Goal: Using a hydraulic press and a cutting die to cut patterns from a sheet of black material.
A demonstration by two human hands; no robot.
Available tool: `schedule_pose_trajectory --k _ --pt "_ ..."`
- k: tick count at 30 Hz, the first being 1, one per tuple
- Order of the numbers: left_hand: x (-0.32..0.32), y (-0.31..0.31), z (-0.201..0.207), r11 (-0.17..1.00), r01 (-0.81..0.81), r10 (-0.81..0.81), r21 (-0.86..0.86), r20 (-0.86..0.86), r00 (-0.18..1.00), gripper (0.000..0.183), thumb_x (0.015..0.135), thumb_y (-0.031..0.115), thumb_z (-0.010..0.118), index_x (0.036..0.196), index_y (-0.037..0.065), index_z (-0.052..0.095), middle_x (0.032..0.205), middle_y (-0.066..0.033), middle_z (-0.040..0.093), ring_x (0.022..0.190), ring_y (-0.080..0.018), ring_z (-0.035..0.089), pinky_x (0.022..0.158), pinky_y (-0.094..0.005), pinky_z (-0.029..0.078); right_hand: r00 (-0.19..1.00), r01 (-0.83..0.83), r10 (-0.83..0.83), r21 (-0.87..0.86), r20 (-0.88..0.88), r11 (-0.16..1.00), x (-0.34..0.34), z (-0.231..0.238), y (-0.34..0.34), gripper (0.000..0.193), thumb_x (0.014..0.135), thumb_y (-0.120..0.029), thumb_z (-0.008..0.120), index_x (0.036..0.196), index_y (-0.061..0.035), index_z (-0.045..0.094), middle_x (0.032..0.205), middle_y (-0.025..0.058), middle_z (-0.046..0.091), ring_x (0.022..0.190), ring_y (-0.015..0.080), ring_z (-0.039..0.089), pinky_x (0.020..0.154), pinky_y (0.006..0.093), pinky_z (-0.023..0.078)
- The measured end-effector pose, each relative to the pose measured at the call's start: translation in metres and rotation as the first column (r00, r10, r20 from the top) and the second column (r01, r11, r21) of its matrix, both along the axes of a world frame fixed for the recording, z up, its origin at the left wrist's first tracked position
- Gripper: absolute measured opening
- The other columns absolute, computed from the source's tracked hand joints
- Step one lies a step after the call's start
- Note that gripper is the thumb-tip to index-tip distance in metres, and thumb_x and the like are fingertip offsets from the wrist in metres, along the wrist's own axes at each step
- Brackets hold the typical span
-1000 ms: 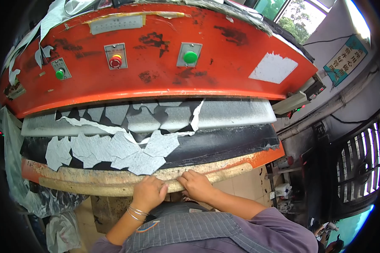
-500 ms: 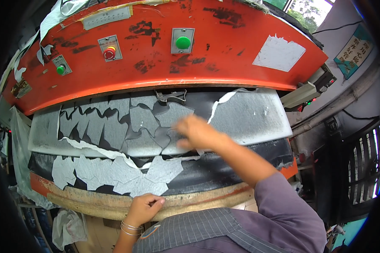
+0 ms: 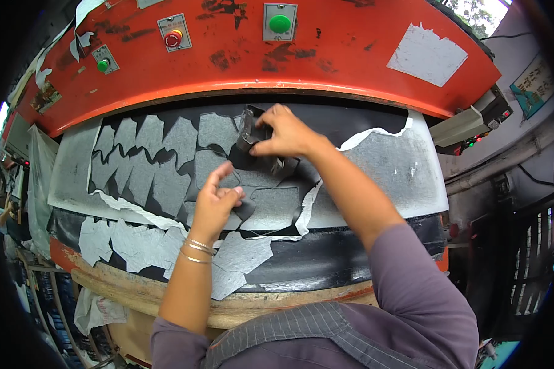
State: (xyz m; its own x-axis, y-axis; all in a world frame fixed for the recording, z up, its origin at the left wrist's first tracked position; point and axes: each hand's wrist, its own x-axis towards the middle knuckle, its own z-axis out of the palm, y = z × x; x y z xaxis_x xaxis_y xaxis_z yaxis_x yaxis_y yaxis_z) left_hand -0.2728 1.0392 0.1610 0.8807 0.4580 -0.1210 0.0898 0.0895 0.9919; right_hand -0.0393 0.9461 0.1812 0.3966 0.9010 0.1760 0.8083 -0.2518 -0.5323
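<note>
My right hand [image 3: 286,134] is closed on a dark metal cutting die [image 3: 246,130], tilted up near the far edge of the sheet. Lower and to the left, my left hand [image 3: 212,209] hovers over the sheet with index finger and thumb apart, holding nothing. Beneath both hands lies a dark sheet with grey cut-out pieces [image 3: 173,184] in rows, some lifted at their edges. A torn white edge [image 3: 366,136] runs along the sheet's right and near sides. Part of the die is hidden behind my right fingers.
Along the back rises a red machine panel [image 3: 345,74] with green and red push buttons. Several loose grey cut pieces [image 3: 135,246] lie on the black front strip [image 3: 326,261]. The pale cutting board [image 3: 406,175] extends right; a plastic sheet [image 3: 42,190] hangs at left.
My right hand has moved back and taken hold of the die, which lay flat at the far edge. My left hand has moved from the front ledge onto the sheet. The view has shifted.
</note>
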Motion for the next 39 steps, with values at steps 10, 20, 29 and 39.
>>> schedule_pose_trajectory --k 10,20,29,39 --pt "0.027 -0.005 -0.051 0.894 0.081 -0.086 0.441 -0.007 0.996 0.035 0.079 -0.001 0.068 0.113 0.000 0.060 0.100 -0.0061 0.058 0.077 -0.0112 0.060 0.066 -0.0235 0.050 0.885 0.083 -0.074 -0.001 -0.460 0.997 -0.096 -0.026 -0.090 0.055 0.071 -0.043 0.076 0.107 -0.0010 0.070 0.112 0.0201 0.050 0.110 0.0323 0.047 0.097 0.0387 0.039" --pt "0.019 -0.045 -0.034 0.741 0.070 -0.122 0.667 0.032 0.992 0.018 0.077 0.011 0.073 0.090 0.004 0.063 0.087 -0.0122 0.062 0.082 -0.0317 0.060 0.074 -0.0360 0.047 0.810 0.571 -0.586 -0.274 0.034 0.773 -0.011 -0.008 -0.071 0.066 0.066 -0.052 0.071 0.102 0.0030 0.067 0.116 0.0283 0.049 0.113 0.0403 0.044 0.097 0.0421 0.043" --pt "-0.076 -0.048 0.015 0.717 0.672 -0.521 0.185 -0.498 0.693 0.032 0.080 0.019 0.073 0.107 0.005 0.061 0.097 -0.0121 0.065 0.092 -0.0247 0.062 0.082 -0.0335 0.047 0.836 0.525 -0.545 -0.198 -0.061 0.828 0.009 -0.032 -0.088 0.093 0.068 -0.057 0.072 0.134 0.0017 0.047 0.126 0.0271 0.050 0.120 0.0400 0.044 0.103 0.0424 0.038" --pt "0.056 0.002 0.000 0.693 0.148 -0.216 0.706 0.007 0.976 0.049 0.088 0.009 0.057 0.136 0.005 0.044 0.124 -0.0164 0.061 0.119 -0.0309 0.056 0.098 -0.0380 0.043 0.942 0.299 -0.301 -0.034 -0.152 0.954 0.040 -0.073 -0.148 0.077 0.072 -0.035 0.079 0.141 -0.0362 0.044 0.149 0.0120 0.039 0.132 0.0435 0.031 0.113 0.0476 0.021"
